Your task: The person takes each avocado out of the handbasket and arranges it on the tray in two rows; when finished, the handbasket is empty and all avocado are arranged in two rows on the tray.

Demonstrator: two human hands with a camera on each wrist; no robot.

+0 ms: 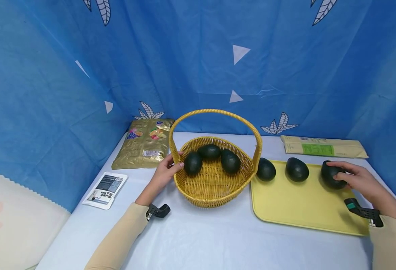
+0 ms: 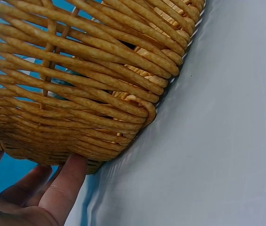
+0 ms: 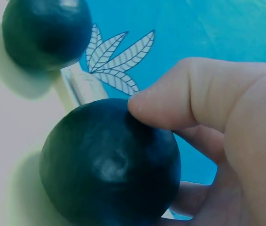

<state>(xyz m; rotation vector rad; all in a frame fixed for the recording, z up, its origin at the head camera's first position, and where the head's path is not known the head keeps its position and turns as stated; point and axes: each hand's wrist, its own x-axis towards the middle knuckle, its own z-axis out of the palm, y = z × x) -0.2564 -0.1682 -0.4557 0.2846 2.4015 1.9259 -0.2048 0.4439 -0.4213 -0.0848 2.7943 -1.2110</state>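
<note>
Yellow, the tray (image 1: 295, 206) lies at frame right, beyond the central basket (image 1: 208, 202), whose left side the left hand (image 1: 165, 170) grips. At the tray's upper right, the right hand (image 1: 361, 180) has its fingers grasping an avocado (image 1: 329, 182), well apart from the basket, long axis slanting down rightward.

There are six avocados (image 1: 297, 170) in total: three in the basket (image 1: 206, 202) and three at the tray (image 1: 295, 210), of which the right hand (image 1: 361, 182) holds one. I count one basket and one tray. The packs are three: one gold bag (image 1: 138, 150), one white pouch (image 1: 105, 190) and, as far as this distant view allows to say, one long pack (image 1: 319, 149). The hands are two, and the wrist devices (image 1: 155, 211) are also two.
</note>
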